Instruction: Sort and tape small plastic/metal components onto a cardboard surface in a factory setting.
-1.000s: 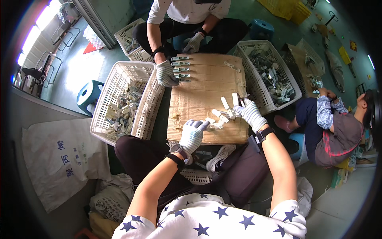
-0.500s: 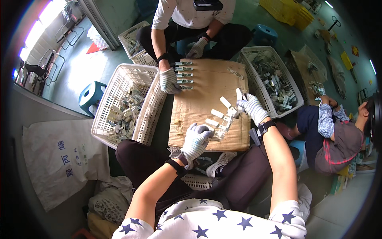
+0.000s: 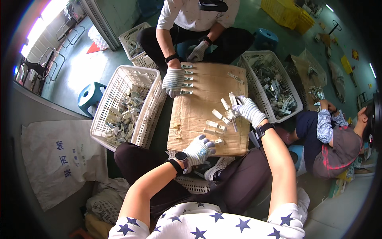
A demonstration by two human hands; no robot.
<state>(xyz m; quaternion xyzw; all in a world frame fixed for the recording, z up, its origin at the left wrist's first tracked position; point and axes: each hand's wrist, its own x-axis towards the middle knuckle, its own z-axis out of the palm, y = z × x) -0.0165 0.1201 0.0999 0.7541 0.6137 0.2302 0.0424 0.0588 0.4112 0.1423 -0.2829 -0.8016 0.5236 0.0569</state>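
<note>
My left hand (image 3: 199, 150), in a striped white glove, is at the near edge of a cardboard-topped work surface (image 3: 199, 119), fingers apart. A pale clip (image 3: 217, 141) lies just beyond its fingertips. My right hand (image 3: 250, 110), gloved likewise, has its fingers closed on a white clip (image 3: 232, 98) at the right side of the cardboard. Several more white clips (image 3: 217, 114) lie in a loose fan between my hands. Across from me, a co-worker's gloved hand (image 3: 173, 83) is beside a column of clips (image 3: 186, 85) at the cardboard's left edge.
White baskets of clips stand left (image 3: 137, 71) and right (image 3: 292, 89) of the cardboard. One clip (image 3: 235, 77) lies alone near its far right. Another person (image 3: 338, 145) sits at the right. A blue stool (image 3: 90, 97) is beyond the left basket.
My left hand has drawn back toward me from the fanned clips. My right hand has lowered slightly with its clip. The co-worker's hand has moved down beside the column.
</note>
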